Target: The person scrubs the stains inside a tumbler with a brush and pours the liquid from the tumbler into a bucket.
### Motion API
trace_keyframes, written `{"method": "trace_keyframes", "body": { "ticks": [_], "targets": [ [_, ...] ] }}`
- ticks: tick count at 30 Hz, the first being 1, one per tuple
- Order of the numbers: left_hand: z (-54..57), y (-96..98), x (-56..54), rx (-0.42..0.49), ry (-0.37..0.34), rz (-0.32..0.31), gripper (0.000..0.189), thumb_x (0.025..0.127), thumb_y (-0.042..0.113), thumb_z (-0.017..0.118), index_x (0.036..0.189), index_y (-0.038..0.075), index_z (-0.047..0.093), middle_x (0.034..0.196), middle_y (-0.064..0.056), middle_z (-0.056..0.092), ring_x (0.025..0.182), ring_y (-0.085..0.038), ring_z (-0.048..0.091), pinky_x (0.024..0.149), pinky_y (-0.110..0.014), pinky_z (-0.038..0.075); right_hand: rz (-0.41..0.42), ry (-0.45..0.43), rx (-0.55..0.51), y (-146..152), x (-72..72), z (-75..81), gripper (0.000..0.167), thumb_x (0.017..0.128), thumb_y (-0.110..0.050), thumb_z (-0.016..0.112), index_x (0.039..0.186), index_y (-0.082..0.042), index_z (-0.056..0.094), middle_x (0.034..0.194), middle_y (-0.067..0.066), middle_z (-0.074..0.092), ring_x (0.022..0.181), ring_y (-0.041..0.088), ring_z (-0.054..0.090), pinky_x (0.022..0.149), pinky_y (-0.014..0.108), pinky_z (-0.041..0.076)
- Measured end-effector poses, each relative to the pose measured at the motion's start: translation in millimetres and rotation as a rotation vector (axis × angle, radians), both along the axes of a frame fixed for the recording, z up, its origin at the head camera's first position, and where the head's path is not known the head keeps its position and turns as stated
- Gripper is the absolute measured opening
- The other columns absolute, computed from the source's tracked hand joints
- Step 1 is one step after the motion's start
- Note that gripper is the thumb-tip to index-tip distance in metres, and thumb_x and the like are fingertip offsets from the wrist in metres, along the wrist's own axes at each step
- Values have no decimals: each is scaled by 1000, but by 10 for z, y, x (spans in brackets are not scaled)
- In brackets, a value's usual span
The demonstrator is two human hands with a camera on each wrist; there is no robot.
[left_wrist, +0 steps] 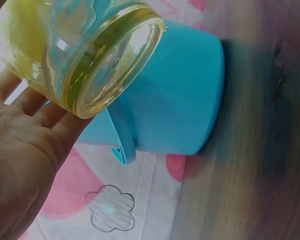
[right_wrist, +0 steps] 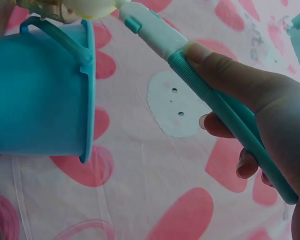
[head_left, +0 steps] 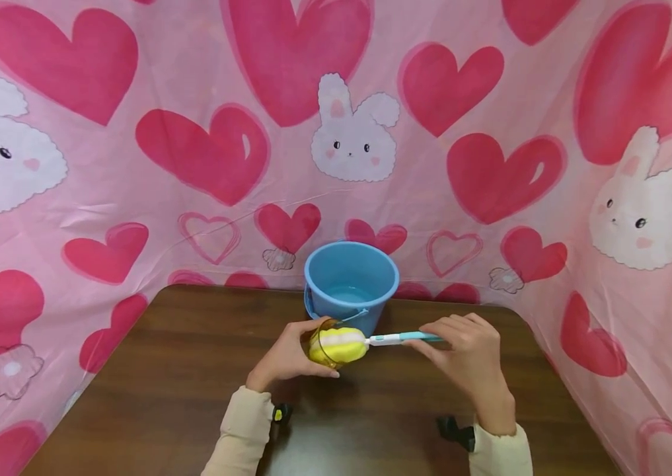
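An amber glass cup, tilted on its side, is held by my left hand, thumb and fingers on either side of it. Partly inside its mouth sits the yellow and white sponge head of a bottle brush. My right hand grips the brush's teal and white handle, thumb along the top and fingers wrapped beneath. Both hands are raised over the table, just in front of the blue bucket. How deep the sponge reaches in the cup is partly hidden by my left fingers.
The blue bucket stands upright at the table's back edge, its handle hanging down on the near side. The brown wooden table is bordered by a pink cloth backdrop with hearts and rabbits.
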State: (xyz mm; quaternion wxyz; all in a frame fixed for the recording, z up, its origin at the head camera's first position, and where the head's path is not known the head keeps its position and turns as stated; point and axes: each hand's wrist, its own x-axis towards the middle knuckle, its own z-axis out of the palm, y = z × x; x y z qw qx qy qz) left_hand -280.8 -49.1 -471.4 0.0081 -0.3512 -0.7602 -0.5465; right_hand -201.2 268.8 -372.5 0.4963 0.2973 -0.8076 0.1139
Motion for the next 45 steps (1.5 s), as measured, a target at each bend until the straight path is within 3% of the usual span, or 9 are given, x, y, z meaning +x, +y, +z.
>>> {"method": "trace_keyframes", "body": {
  "ticks": [6,12,20,24,27,34,39,45],
  "targets": [
    [24,-5,-1,10,24,-5,80,68,16,96,140,19,61,130,6,67,115,-19,62,98,-34,55,15,45,-27,-13,-5,12,58,90,-68,61,74,-15,79,66,-3,71,53,11,59,53,30,42],
    [24,-2,-18,15,43,14,81,65,16,98,138,19,63,129,7,68,113,-18,62,99,-35,54,21,-33,-35,-96,-25,-35,56,87,-68,65,74,-15,79,65,-4,70,53,11,57,54,29,42],
    [2,42,5,8,26,13,81,65,24,98,138,21,63,130,8,68,114,-17,62,99,-34,54,-38,-100,17,-208,10,-68,64,91,-71,53,75,-15,78,65,-4,70,54,11,57,54,30,40],
    [-3,74,12,-17,24,18,84,62,28,99,138,21,63,129,10,68,114,-15,62,99,-33,54,-43,-108,47,-213,19,-64,53,87,-66,66,76,-15,79,68,-3,71,57,12,61,55,30,41],
    [0,105,15,-27,1,14,86,62,27,100,139,23,62,129,13,67,115,-13,61,99,-34,54,-39,-89,60,-161,12,-39,48,86,-62,71,78,-15,79,69,-3,72,58,13,63,56,31,43],
    [-7,175,15,-46,-22,-10,86,63,31,99,140,26,61,132,17,64,119,-13,57,102,-35,52,-38,-9,29,31,5,46,63,94,-67,53,79,-12,80,72,1,75,60,16,67,58,34,46],
    [-20,152,12,-27,-39,-5,87,62,27,100,140,25,61,132,13,65,119,-15,58,102,-35,52,-21,85,-11,99,-2,61,59,94,-64,59,79,-11,81,72,2,75,60,18,69,58,35,45],
    [-36,111,1,-4,-33,-1,88,61,28,100,139,24,61,132,10,65,119,-15,59,102,-34,52,-2,136,-28,132,-15,71,55,94,-59,62,79,-10,81,73,2,76,60,18,68,61,34,43]
  ]
}}
